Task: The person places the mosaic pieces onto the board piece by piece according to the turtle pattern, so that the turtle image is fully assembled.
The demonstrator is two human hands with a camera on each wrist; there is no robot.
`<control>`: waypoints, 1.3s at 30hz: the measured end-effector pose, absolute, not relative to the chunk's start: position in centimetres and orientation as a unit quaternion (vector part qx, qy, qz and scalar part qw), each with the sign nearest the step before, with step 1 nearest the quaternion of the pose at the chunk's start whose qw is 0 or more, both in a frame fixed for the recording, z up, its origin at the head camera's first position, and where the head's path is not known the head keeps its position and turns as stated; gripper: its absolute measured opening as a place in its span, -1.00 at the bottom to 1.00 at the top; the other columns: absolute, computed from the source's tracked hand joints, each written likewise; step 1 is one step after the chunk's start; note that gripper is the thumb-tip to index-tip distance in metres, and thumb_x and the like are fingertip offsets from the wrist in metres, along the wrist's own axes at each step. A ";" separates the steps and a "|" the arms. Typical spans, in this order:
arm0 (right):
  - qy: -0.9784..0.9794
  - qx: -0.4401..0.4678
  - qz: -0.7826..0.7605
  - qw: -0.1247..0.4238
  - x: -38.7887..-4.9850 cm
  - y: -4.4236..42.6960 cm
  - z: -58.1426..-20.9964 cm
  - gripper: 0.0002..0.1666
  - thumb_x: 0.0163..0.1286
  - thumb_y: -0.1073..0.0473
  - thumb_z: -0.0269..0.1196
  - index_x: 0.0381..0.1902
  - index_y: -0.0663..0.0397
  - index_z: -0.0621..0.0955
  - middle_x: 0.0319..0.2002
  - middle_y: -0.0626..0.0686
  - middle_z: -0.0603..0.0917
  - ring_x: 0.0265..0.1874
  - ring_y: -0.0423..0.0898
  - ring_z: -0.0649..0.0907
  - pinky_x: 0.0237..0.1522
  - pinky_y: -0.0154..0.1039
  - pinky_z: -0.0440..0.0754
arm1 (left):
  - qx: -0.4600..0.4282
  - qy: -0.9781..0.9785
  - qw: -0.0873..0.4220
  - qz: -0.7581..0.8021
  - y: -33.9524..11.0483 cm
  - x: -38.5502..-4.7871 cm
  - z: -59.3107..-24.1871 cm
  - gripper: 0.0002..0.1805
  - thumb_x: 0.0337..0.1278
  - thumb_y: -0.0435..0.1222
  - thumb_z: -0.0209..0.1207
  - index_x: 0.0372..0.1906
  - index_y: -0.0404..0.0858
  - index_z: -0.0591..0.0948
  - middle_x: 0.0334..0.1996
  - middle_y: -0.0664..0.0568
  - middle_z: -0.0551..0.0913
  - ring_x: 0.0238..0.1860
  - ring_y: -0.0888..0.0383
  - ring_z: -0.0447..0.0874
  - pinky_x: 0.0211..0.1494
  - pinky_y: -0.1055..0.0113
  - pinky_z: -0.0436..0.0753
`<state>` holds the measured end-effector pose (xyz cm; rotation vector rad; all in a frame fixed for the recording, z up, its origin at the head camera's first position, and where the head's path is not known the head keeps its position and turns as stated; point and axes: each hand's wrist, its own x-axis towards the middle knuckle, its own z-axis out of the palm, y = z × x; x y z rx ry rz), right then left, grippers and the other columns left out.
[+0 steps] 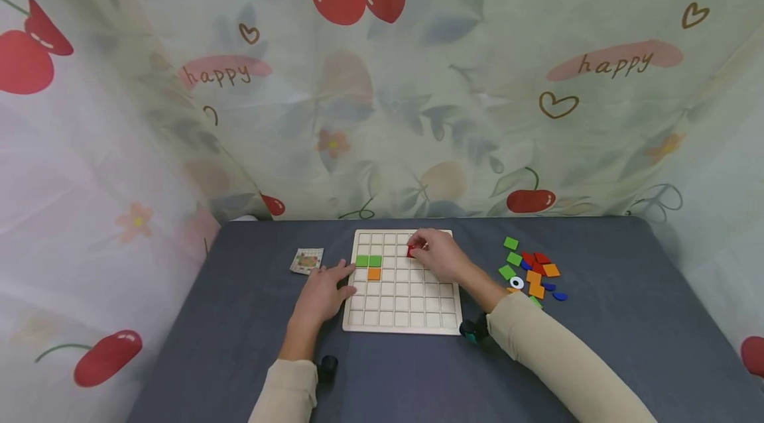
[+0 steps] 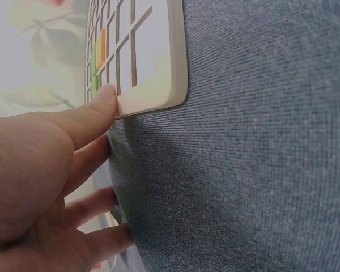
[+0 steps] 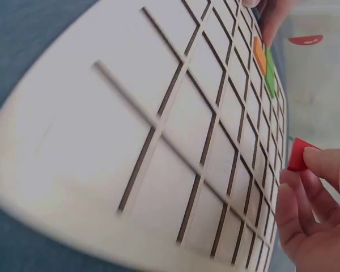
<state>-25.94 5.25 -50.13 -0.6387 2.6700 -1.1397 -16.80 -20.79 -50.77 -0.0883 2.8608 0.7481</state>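
Observation:
A pale wooden grid board [image 1: 406, 317] lies flat on the dark table. Two green tiles [image 1: 368, 261] and one orange tile [image 1: 374, 274] sit in its cells on the left side. Over the board's upper right part, my right hand [image 1: 440, 256] pinches a red tile [image 3: 297, 154] between thumb and fingers. My left hand [image 1: 320, 295] is spread at the board's left edge. In the left wrist view its thumb [image 2: 96, 113] touches the rim, while the other fingers point toward the tabletop.
Right of the board lie loose green, red, orange and blue pieces [image 1: 535, 277] and a white ring-shaped piece [image 1: 516, 283]. A small printed card [image 1: 307, 260] lies left of the board. Behind the table [image 1: 406, 376] hangs a patterned curtain [image 1: 394, 91].

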 end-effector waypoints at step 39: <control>0.919 -0.206 -0.327 0.080 -27.6 -2.7 -52.1 -0.89 0.49 0.18 0.27 -0.13 0.00 0.73 -0.18 0.00 0.63 -0.23 -0.13 0.56 -0.08 -0.19 0.65 | -0.032 0.967 0.088 0.237 -20.8 -16.7 -50.3 -0.40 0.33 -0.12 0.28 0.45 0.01 0.50 0.52 -0.01 0.40 0.56 -0.38 0.19 0.53 -0.28 0.33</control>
